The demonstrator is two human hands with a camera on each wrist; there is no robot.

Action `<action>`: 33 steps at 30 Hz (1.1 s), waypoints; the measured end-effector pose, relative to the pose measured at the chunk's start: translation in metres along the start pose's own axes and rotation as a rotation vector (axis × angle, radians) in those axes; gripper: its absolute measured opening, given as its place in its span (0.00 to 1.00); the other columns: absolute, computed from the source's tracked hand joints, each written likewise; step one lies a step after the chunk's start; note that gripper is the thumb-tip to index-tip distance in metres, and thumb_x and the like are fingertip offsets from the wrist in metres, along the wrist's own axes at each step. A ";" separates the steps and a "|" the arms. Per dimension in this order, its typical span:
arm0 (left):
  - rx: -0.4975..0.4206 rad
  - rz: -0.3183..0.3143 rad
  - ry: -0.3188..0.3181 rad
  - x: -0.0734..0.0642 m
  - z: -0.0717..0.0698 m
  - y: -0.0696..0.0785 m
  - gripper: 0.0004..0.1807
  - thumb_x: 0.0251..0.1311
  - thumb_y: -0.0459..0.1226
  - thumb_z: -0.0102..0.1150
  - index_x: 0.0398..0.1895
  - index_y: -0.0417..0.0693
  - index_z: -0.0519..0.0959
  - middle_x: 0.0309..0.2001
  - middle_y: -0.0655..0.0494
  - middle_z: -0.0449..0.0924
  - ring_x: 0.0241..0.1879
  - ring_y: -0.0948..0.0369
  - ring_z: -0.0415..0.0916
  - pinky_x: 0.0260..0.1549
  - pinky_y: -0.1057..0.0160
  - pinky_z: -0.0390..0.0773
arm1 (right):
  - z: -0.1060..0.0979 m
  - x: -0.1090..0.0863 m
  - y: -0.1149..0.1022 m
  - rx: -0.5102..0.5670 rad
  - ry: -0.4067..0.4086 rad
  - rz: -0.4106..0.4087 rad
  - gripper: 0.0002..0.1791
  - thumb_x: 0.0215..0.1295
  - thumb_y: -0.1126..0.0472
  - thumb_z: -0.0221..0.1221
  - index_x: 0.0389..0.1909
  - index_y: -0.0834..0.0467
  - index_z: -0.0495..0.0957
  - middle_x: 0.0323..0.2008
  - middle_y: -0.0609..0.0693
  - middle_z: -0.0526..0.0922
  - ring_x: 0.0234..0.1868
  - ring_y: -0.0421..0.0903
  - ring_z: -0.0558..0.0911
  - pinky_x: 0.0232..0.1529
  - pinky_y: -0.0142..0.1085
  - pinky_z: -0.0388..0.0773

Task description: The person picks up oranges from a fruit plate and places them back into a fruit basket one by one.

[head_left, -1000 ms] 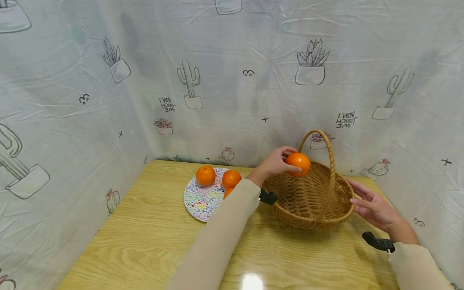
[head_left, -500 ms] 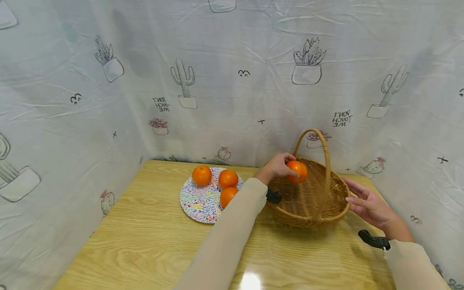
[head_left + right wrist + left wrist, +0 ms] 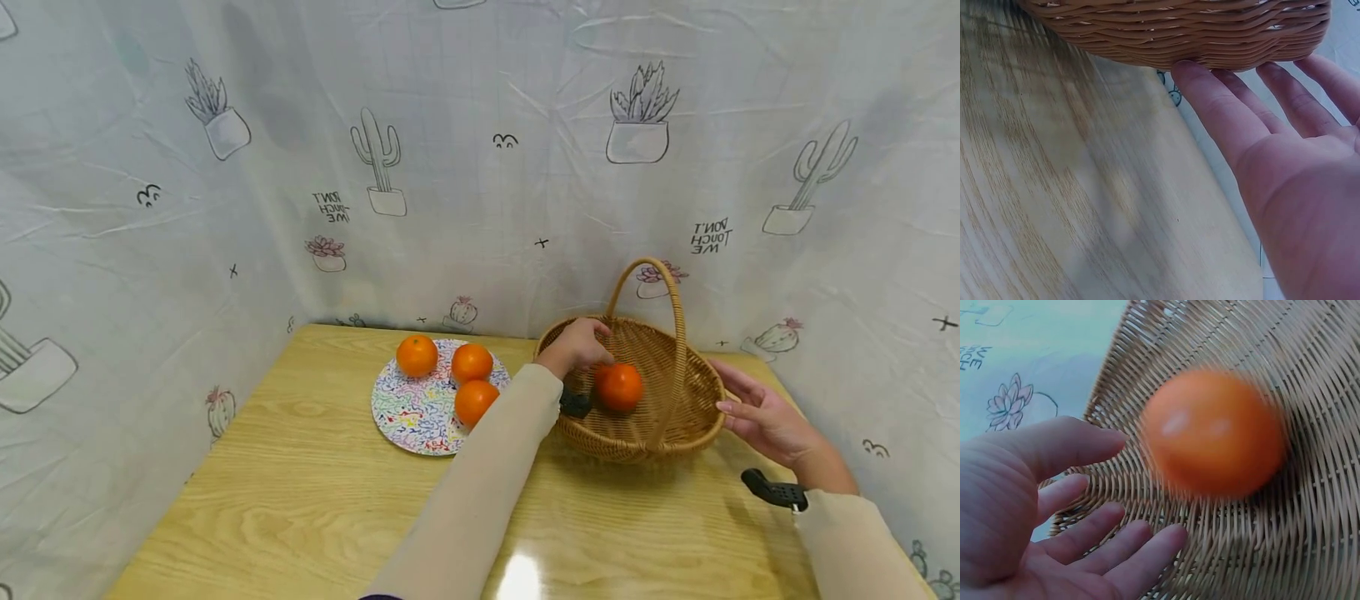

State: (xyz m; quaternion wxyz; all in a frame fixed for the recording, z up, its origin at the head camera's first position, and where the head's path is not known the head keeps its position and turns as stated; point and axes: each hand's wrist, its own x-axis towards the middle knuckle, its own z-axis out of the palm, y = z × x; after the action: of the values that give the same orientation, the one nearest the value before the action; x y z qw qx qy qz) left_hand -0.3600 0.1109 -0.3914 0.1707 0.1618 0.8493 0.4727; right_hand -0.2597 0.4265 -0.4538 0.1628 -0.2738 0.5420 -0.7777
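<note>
An orange is inside the wicker basket, blurred in the left wrist view and apart from the fingers there. My left hand reaches in over the basket's left side. Its fingers and thumb are spread beside the orange, with nothing between them. At the basket's right end, my right hand touches the outside of the rim. In the right wrist view its extended fingertips meet the woven edge from outside, the palm free of it.
Left of the basket lies a round plate with a colourful squiggle pattern, carrying three oranges. My left sleeve crosses its right edge. The basket's tall handle arches over the middle. A printed curtain hangs behind the wooden table.
My left hand has lowered the orange into the basket and let it go; the fruit now sits lower, clear of the fingers. My right hand stays at the rim.
</note>
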 end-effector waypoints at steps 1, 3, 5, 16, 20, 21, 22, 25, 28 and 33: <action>-0.015 -0.002 0.002 -0.001 0.000 0.001 0.30 0.60 0.31 0.71 0.67 0.45 0.76 0.57 0.44 0.80 0.44 0.44 0.83 0.50 0.44 0.85 | 0.000 0.000 0.000 -0.007 0.005 0.002 0.39 0.73 0.83 0.36 0.82 0.63 0.42 0.75 0.44 0.67 0.68 0.42 0.77 0.61 0.38 0.81; -0.037 0.005 0.001 -0.003 -0.001 0.003 0.30 0.61 0.31 0.70 0.67 0.44 0.76 0.57 0.44 0.79 0.49 0.43 0.82 0.51 0.44 0.85 | 0.000 -0.001 0.000 -0.014 0.010 0.005 0.39 0.73 0.83 0.36 0.82 0.63 0.41 0.75 0.43 0.67 0.68 0.42 0.77 0.61 0.38 0.81; -0.065 0.014 -0.003 -0.006 -0.003 0.004 0.30 0.60 0.31 0.71 0.68 0.44 0.76 0.58 0.43 0.79 0.51 0.43 0.82 0.52 0.44 0.84 | -0.001 -0.002 0.000 -0.019 0.009 0.006 0.39 0.73 0.83 0.36 0.82 0.63 0.40 0.75 0.43 0.67 0.68 0.42 0.77 0.61 0.38 0.81; -0.174 0.121 -0.047 -0.026 -0.018 0.004 0.29 0.61 0.33 0.71 0.66 0.41 0.76 0.63 0.39 0.76 0.50 0.51 0.80 0.57 0.41 0.81 | 0.002 -0.005 0.000 -0.051 0.048 0.012 0.39 0.73 0.82 0.38 0.83 0.60 0.45 0.74 0.42 0.68 0.67 0.42 0.77 0.61 0.38 0.81; -0.175 0.150 -0.018 -0.037 -0.026 0.004 0.26 0.62 0.35 0.71 0.63 0.44 0.79 0.63 0.41 0.78 0.50 0.53 0.79 0.56 0.47 0.82 | 0.002 -0.006 0.001 -0.035 0.053 0.014 0.38 0.74 0.81 0.37 0.82 0.59 0.48 0.74 0.42 0.69 0.67 0.42 0.77 0.61 0.38 0.81; -0.166 0.163 -0.004 -0.039 -0.029 0.003 0.25 0.62 0.36 0.71 0.62 0.46 0.79 0.62 0.41 0.78 0.51 0.54 0.79 0.55 0.50 0.82 | 0.002 -0.006 0.002 -0.035 0.052 0.014 0.38 0.74 0.81 0.37 0.82 0.58 0.48 0.74 0.42 0.69 0.68 0.42 0.77 0.61 0.38 0.81; -0.158 0.176 0.010 -0.041 -0.031 0.002 0.23 0.62 0.36 0.71 0.61 0.47 0.80 0.62 0.42 0.79 0.52 0.54 0.79 0.54 0.54 0.82 | 0.002 -0.006 0.002 -0.037 0.050 0.014 0.38 0.74 0.81 0.37 0.83 0.59 0.47 0.74 0.42 0.69 0.68 0.41 0.77 0.61 0.38 0.82; -0.149 0.209 0.059 -0.049 -0.037 -0.003 0.21 0.64 0.37 0.69 0.60 0.47 0.81 0.60 0.44 0.81 0.55 0.56 0.79 0.50 0.61 0.80 | 0.003 -0.006 0.002 -0.045 0.038 0.012 0.38 0.75 0.80 0.37 0.83 0.59 0.44 0.75 0.42 0.68 0.68 0.40 0.76 0.61 0.38 0.81; -0.199 0.238 0.110 -0.058 -0.041 -0.012 0.20 0.66 0.37 0.68 0.59 0.44 0.81 0.58 0.44 0.82 0.55 0.56 0.80 0.52 0.62 0.81 | 0.004 -0.006 0.002 -0.050 0.021 0.014 0.38 0.75 0.80 0.36 0.83 0.58 0.44 0.75 0.41 0.67 0.69 0.40 0.76 0.61 0.38 0.81; -0.253 0.293 0.213 -0.073 -0.049 -0.029 0.18 0.68 0.38 0.66 0.59 0.45 0.81 0.54 0.48 0.84 0.55 0.56 0.81 0.55 0.59 0.81 | 0.004 -0.005 0.002 -0.061 0.013 0.016 0.38 0.75 0.80 0.37 0.83 0.57 0.45 0.75 0.40 0.67 0.69 0.39 0.75 0.62 0.37 0.81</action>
State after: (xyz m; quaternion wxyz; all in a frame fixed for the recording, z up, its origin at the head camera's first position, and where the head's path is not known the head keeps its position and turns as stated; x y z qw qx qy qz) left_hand -0.3198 0.0276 -0.3815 0.0283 0.2098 0.7640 0.6095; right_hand -0.2535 0.4249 -0.4561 0.1572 -0.2693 0.5687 -0.7611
